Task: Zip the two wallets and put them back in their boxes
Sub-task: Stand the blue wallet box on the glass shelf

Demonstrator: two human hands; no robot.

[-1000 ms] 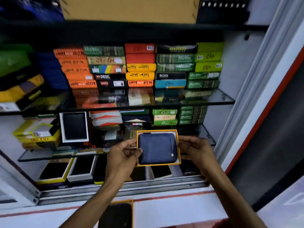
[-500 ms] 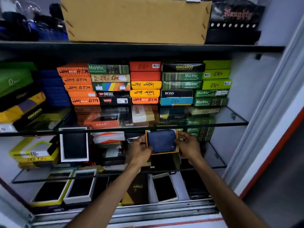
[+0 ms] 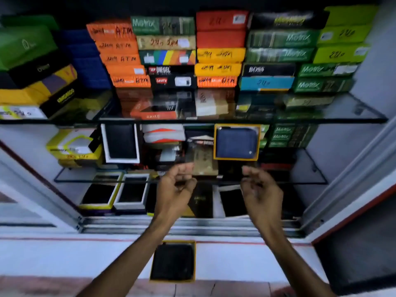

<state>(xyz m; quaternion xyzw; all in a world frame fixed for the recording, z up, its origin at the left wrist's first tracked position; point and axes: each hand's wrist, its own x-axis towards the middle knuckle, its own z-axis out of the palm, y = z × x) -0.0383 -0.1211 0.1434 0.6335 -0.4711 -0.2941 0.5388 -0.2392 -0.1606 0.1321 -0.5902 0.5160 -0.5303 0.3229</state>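
A blue zipped wallet [image 3: 235, 142] lies in its yellow-rimmed box [image 3: 215, 144], which stands propped upright on the middle glass shelf [image 3: 300, 182]. My left hand [image 3: 174, 189] and my right hand [image 3: 260, 190] hover below and in front of it, apart from the box, fingers loosely curled and holding nothing. A black wallet [image 3: 172, 261] sits in another yellow-rimmed box [image 3: 194, 262] on the white counter ledge [image 3: 64, 256] between my forearms.
Stacks of coloured wallet boxes [image 3: 218, 54] fill the upper glass shelf [image 3: 214, 120]. A white-framed box [image 3: 120, 143] with a dark wallet stands left on the middle shelf. More open boxes [image 3: 130, 192] lie below. The cabinet's sliding track [image 3: 188, 227] runs along the front.
Both hands have let go of the blue wallet's box, leaving it on the middle shelf, and have drawn back toward me. The view has tilted down, showing the black wallet's box.
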